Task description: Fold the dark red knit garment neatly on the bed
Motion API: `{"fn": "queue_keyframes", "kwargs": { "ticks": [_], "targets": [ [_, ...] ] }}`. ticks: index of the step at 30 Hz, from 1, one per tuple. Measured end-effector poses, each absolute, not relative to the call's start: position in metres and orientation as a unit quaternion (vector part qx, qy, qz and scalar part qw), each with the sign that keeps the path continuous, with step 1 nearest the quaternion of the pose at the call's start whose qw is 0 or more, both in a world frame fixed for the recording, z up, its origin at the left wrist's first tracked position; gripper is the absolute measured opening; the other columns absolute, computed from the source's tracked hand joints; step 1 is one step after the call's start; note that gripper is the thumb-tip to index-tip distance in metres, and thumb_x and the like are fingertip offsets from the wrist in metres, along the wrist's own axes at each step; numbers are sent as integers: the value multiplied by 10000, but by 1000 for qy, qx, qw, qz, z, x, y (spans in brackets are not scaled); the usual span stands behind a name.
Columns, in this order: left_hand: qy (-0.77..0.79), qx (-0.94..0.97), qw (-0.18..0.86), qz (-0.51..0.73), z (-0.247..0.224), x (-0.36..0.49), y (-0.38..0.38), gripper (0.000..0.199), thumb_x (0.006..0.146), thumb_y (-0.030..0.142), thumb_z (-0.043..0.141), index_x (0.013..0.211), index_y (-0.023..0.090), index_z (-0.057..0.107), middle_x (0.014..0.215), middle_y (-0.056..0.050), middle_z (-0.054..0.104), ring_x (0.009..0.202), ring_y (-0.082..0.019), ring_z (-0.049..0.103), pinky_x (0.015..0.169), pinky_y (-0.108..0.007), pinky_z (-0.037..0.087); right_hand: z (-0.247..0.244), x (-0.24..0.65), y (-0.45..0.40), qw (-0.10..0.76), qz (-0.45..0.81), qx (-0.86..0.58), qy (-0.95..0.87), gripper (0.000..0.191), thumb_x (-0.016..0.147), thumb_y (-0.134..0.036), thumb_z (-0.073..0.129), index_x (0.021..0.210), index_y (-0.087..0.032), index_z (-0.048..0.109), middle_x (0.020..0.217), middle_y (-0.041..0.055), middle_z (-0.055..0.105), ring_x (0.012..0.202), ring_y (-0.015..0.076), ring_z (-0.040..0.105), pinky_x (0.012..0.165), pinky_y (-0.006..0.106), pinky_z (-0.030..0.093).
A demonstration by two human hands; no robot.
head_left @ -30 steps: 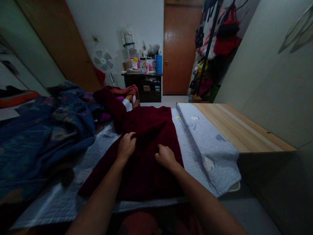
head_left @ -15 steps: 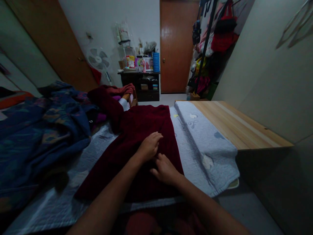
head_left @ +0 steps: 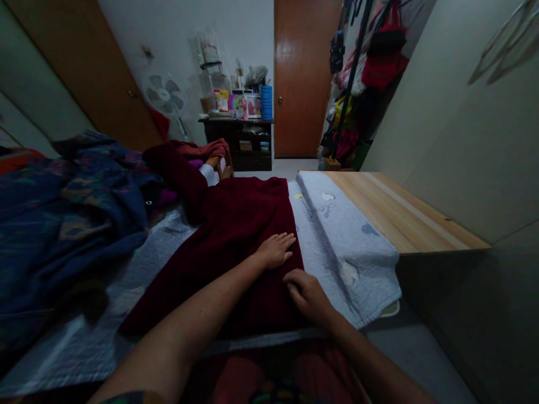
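Observation:
A dark red garment [head_left: 236, 224] with a sleeve-like part at its far left lies spread before me on a pale quilted cover [head_left: 320, 224]. My left hand [head_left: 275, 249] rests flat on the cloth near its right side, fingers stretched out. Just nearer to me, at the garment's right edge, is my right hand [head_left: 309, 294] with its fingers curled in towards the thumb. Whether cloth is pinched in those fingers is hidden.
Blue patterned clothing [head_left: 80, 207] is heaped on the left. A wooden board [head_left: 391, 207] lies beyond the cover on the right, by a pale panel [head_left: 475, 151]. A fan [head_left: 164, 95] and a dark cabinet [head_left: 252, 151] stand at the back.
Both hands have slid right across the garment. My left hand has flattened, and my right hand has reached the right edge with its fingers curled. The view has shifted slightly.

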State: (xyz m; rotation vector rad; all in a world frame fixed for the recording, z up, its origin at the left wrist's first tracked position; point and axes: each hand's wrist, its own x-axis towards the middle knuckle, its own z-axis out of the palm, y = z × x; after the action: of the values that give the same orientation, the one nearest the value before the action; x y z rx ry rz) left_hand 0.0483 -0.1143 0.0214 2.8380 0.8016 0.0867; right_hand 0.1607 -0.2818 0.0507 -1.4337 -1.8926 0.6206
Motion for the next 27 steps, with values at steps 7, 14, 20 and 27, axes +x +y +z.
{"fn": "queue_keyframes", "kwargs": {
  "ticks": [7, 14, 20, 27],
  "targets": [
    [271, 958, 84, 46, 21, 34, -129, 569, 931, 412, 379, 1457, 223, 272, 1536, -57, 268, 1415, -210, 198, 1129, -419, 169, 19, 194, -210, 293, 131, -653, -686, 487, 847, -131, 342, 1320, -141, 461, 1393, 121, 467, 1292, 180, 410, 1089, 399, 314],
    [273, 958, 73, 41, 25, 18, -142, 584, 921, 440, 402, 1455, 237, 279, 1536, -45, 271, 1411, -226, 200, 1130, -427, 147, 4, 188, -225, 184, 81, -650, -733, 492, 908, -197, 378, 1394, -121, 392, 1507, 122, 308, 1389, 215, 260, 1111, 427, 265],
    [277, 957, 62, 53, 24, 15, -146, 546, 925, 439, 396, 1431, 244, 333, 1531, -37, 287, 1408, -225, 205, 1129, -418, 146, 20, 176, -268, 119, 90, -647, -748, 556, 905, -257, 403, 1442, -145, 312, 1542, 84, 224, 1422, 226, 165, 1122, 480, 198],
    [269, 959, 85, 36, 36, -6, -179, 640, 885, 545, 429, 1441, 252, 311, 1541, -72, 255, 1418, -257, 176, 1131, -474, 116, 25, 172, -300, 85, 115, -627, -766, 644, 887, -343, 436, 1470, -151, 242, 1554, 88, 169, 1434, 221, 103, 1129, 478, 165]
  ]
}}
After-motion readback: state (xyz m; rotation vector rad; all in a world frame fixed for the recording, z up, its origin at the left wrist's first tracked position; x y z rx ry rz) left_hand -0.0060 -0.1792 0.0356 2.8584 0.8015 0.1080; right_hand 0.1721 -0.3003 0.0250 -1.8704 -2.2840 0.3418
